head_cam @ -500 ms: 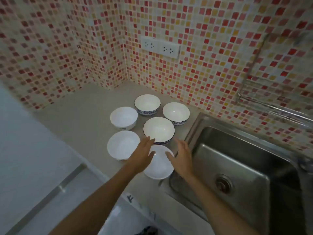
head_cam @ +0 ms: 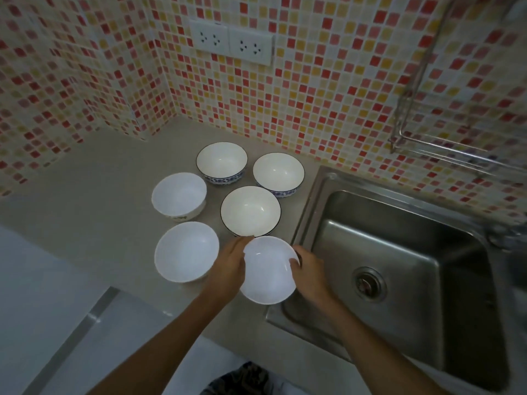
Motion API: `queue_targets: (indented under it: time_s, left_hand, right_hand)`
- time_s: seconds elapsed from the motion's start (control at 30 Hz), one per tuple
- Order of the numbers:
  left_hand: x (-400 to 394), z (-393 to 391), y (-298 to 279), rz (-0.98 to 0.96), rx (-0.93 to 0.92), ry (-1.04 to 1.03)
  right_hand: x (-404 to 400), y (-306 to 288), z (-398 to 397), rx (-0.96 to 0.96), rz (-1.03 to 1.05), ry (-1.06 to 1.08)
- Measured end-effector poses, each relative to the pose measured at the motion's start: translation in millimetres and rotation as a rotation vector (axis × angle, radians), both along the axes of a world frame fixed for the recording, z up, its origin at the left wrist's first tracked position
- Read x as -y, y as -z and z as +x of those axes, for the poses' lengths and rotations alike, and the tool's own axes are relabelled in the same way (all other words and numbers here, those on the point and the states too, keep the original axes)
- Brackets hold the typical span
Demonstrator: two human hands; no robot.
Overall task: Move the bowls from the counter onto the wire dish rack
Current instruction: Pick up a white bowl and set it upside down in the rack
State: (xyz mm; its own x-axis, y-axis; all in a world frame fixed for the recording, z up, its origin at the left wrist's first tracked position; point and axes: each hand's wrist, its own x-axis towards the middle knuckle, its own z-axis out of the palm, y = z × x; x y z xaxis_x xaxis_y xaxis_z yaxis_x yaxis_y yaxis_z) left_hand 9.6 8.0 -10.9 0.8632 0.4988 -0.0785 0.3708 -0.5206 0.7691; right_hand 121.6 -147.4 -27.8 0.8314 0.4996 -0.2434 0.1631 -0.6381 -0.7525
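Several white bowls stand on the grey counter (head_cam: 99, 195). The nearest plain white bowl (head_cam: 268, 273) sits at the counter's front edge beside the sink. My left hand (head_cam: 229, 266) grips its left rim and my right hand (head_cam: 309, 270) grips its right rim. Behind it is a dark-rimmed bowl (head_cam: 250, 210). Two blue-patterned bowls (head_cam: 222, 162) (head_cam: 278, 172) stand nearest the wall. Two more white bowls (head_cam: 179, 195) (head_cam: 186, 250) are on the left. The wire dish rack (head_cam: 445, 146) hangs on the tiled wall at the upper right.
A steel sink (head_cam: 399, 252) with a drain (head_cam: 369, 283) lies right of the bowls, under the rack. A double wall socket (head_cam: 231, 42) is on the tiled back wall. The counter's front edge drops to a pale floor at the lower left.
Both hands have closed in from hovering above the nearest bowl to gripping its rim on either side. The camera has moved closer to the counter.
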Motion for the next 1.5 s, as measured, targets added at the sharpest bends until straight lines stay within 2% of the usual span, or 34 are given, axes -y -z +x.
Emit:
queue_targets:
  time_s: [0.1,0.23,0.37,0.43,0.57,0.67,0.77,0.87,0.93,1.03,1.17,1.33,1.5]
  left_hand:
    - [1.6,16.4,-1.5,0.007,0.013,0.022]
    - [24.2,56.1,-15.8,-0.214,0.053,0.073]
    - [66.5,95.5,-27.0,-0.341,0.105,0.117]
    - [89.7,116.7,-35.5,-0.431,0.082,0.181]
    - [128.5,151.3,-52.5,-0.753,-0.023,0.300]
    - [151.2,169.2,-63.1,-0.797,0.029,0.323]
    - [173.7,189.7,-82.9,-0.864,0.117,0.290]
    - [187.9,204.4,-113.7,-0.935,0.184,0.318]
    - [196.1,209.9,-136.8,-0.978,0.227,0.262]
    - [209.1,223.2,-166.7,-0.938,0.348,0.180]
    - [222.1,247.0,-222.9,-0.819,0.492,0.150]
    - [240.6,289.7,-262.7,-0.311,0.633,0.333]
    - [248.3,348.2,-245.0,0.303,0.611,0.416]
  right_hand:
    - [17.8,-5.0,12.6,-0.035,0.036,0.082]
    - [49.0,-24.0,30.4,-0.015,0.084,0.205]
    - [94.0,-41.3,47.5,0.045,0.069,0.345]
    - [117.9,-50.2,57.5,0.076,0.078,0.412]
    - [157.9,-76.1,76.2,0.111,0.142,0.483]
    - [183.6,-102.3,91.7,0.164,0.182,0.521]
    - [211.8,-135.8,108.8,0.313,0.255,0.545]
    - [234.0,-169.1,130.7,0.545,0.266,0.560]
    - [246.0,-182.8,152.0,0.716,0.247,0.563]
    - [259.5,-188.8,182.6,0.932,0.054,0.572]
    - [268.6,-189.2,204.4,1.013,-0.040,0.571]
    - [270.1,-172.0,218.4,0.987,-0.240,0.475]
    - [264.0,-169.4,215.6,1.040,-0.300,0.526]
